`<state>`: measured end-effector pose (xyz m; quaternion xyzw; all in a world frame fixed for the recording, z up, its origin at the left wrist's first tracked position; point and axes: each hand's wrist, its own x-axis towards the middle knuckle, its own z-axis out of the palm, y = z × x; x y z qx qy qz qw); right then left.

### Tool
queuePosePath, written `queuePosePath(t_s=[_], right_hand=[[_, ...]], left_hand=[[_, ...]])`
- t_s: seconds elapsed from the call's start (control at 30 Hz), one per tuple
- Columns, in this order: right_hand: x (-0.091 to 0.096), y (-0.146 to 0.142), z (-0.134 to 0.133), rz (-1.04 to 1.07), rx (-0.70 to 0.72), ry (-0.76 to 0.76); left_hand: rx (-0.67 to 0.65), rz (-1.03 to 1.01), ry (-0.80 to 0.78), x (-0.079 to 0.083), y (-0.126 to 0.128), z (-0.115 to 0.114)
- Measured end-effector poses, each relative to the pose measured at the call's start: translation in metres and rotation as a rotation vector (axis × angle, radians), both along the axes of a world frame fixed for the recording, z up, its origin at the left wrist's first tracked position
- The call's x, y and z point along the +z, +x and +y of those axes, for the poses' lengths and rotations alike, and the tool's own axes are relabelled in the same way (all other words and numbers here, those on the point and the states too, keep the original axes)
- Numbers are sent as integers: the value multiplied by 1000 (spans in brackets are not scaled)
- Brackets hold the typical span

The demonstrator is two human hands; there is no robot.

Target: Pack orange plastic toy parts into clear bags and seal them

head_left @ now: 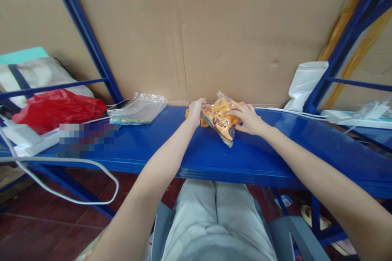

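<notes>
A clear plastic bag with orange-yellow pieces in it lies on the blue shelf top, its printed colourful edge pointing toward me. My left hand is closed at the bag's left side, where a few orange pieces show beside and under the fingers. From the right, my right hand reaches over the bag, its fingers curled onto the plastic and the pieces. Both thumbs are partly hidden. The exact shape of the pieces is hard to make out through the shiny film.
A stack of flat clear bags lies to the left, near a red plastic bag. Cardboard walls off the back. Blue posts flank the shelf. A white package leans at right; a white cable loops at left.
</notes>
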<state>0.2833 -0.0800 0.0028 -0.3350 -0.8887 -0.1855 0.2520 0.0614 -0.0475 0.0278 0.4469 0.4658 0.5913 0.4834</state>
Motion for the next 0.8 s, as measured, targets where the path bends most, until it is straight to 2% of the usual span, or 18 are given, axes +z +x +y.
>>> queuePosePath(t_s=[0.13,0.23,0.3,0.4,0.5,0.6,0.8], right_hand=[[-4,-1,3,-16,46,-34],[-5,-5,2,-14,90,-38],[-6,-8,1,-13,118,-37],[-7,-12,-1,-15,140,-38],[-6,-11,-1,-14,107,-40],[-3,-6,0,18,32,-41],[3,8,4,164,-146,-1]], left_hand=[[105,540,87,6,-1,-14],[203,940,247,6,1,-23],[211,1088,375,2,5,-26],[116,1158,572,-6,12,-24],[-60,1108,685,-14,17,-18],[-171,1034,684,-18,18,-14],[-185,973,606,-19,17,-14]])
